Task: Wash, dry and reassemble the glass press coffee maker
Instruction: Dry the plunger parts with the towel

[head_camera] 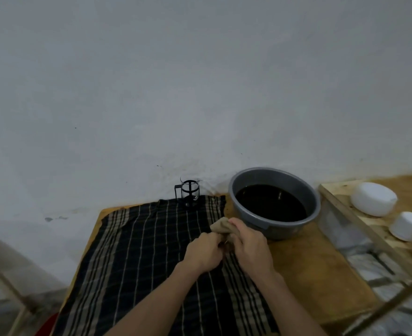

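Both hands — left hand [203,251], right hand [250,243] — are clamped on a tan cloth [220,226] around some small, hidden part. The glass carafe [190,194] stands apart on the striped towel [137,251]; a slip could drop the part into the basin [274,202].

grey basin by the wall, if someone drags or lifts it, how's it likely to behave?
Probably heavy and sloshy: the grey basin holds dark liquid to well up its walls, so a quick push could spill. It looks like thin plastic, so the rim may flex when lifted. Its wide, low shape on the wooden table suggests it will slide rather than tip.
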A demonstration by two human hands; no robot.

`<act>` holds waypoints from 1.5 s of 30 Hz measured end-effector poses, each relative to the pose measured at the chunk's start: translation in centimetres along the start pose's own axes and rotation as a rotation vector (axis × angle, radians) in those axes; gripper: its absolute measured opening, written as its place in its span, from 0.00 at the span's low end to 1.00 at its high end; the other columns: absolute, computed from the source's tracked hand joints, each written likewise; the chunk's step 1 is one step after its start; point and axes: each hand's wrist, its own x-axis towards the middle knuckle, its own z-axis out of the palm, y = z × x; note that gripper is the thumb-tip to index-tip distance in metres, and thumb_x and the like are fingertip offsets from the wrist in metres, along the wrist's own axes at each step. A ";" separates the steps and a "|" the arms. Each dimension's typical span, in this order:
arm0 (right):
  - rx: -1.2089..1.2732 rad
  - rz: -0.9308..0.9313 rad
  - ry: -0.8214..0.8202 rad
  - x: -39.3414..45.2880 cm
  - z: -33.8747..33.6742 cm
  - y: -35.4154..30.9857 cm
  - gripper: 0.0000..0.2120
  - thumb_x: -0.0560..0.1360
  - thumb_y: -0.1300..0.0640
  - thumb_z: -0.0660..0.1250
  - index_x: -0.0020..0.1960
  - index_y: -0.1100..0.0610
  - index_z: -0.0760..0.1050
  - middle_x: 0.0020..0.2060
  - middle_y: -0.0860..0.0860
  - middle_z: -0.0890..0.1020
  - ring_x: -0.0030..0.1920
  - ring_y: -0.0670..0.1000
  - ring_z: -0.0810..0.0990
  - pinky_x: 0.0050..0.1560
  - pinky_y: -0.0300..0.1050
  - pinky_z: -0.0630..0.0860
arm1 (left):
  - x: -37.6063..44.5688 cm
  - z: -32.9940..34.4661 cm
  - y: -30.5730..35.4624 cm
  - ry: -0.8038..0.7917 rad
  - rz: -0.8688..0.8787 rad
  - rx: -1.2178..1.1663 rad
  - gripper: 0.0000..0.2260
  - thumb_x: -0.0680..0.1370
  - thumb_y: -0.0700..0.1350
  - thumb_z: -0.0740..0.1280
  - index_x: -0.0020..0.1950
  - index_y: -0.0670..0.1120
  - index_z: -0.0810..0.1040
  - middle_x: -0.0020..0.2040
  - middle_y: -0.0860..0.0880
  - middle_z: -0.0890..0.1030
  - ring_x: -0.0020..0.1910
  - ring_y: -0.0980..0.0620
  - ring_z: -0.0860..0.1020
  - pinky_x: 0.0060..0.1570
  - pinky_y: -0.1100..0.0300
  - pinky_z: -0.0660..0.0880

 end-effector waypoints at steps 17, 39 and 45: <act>0.634 0.448 0.176 0.9 -3.1 -1.9 0.13 0.81 0.50 0.60 0.46 0.52 0.81 0.43 0.51 0.84 0.45 0.48 0.81 0.46 0.45 0.77 | 0.2 -1.9 -2.9 -0.098 0.001 -0.181 0.13 0.79 0.50 0.58 0.53 0.47 0.80 0.49 0.44 0.83 0.48 0.44 0.81 0.50 0.47 0.80; 0.833 0.703 0.131 2.4 -2.5 0.5 0.13 0.81 0.48 0.60 0.52 0.51 0.81 0.48 0.53 0.84 0.51 0.52 0.81 0.56 0.51 0.77 | 1.0 -1.6 -1.5 -0.064 -0.095 -0.216 0.12 0.80 0.48 0.61 0.51 0.48 0.83 0.47 0.45 0.83 0.47 0.44 0.82 0.49 0.49 0.81; 0.376 0.296 -0.126 3.2 -1.8 -0.9 0.12 0.78 0.52 0.67 0.59 0.53 0.79 0.53 0.45 0.80 0.54 0.43 0.78 0.54 0.36 0.71 | 2.4 -2.4 -0.4 -0.041 -0.057 -0.358 0.10 0.78 0.45 0.61 0.48 0.47 0.83 0.45 0.45 0.84 0.44 0.45 0.82 0.48 0.47 0.81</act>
